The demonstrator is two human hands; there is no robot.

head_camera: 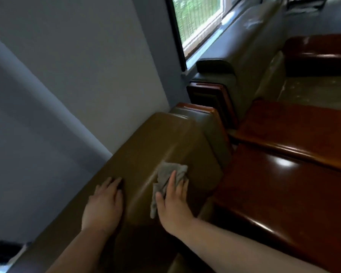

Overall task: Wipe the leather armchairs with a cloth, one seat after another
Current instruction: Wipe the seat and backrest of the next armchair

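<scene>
Right hand [173, 201] presses grey cloth [168, 176] flat-fingered at backrest [146, 146] edge; left hand [104, 205] lies flat beside

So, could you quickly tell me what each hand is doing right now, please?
Left hand: open, flat on the olive-brown leather chair back.
Right hand: open, pressing the crumpled grey cloth against it.

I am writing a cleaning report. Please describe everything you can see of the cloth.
The cloth is a small grey rag, soft and crumpled, looking like thin woven fabric. It lies on the front upper edge of the olive-brown armchair backrest. The right hand presses it flat with straight fingers; one end hangs out beside the thumb. The left hand does not touch it.
</scene>
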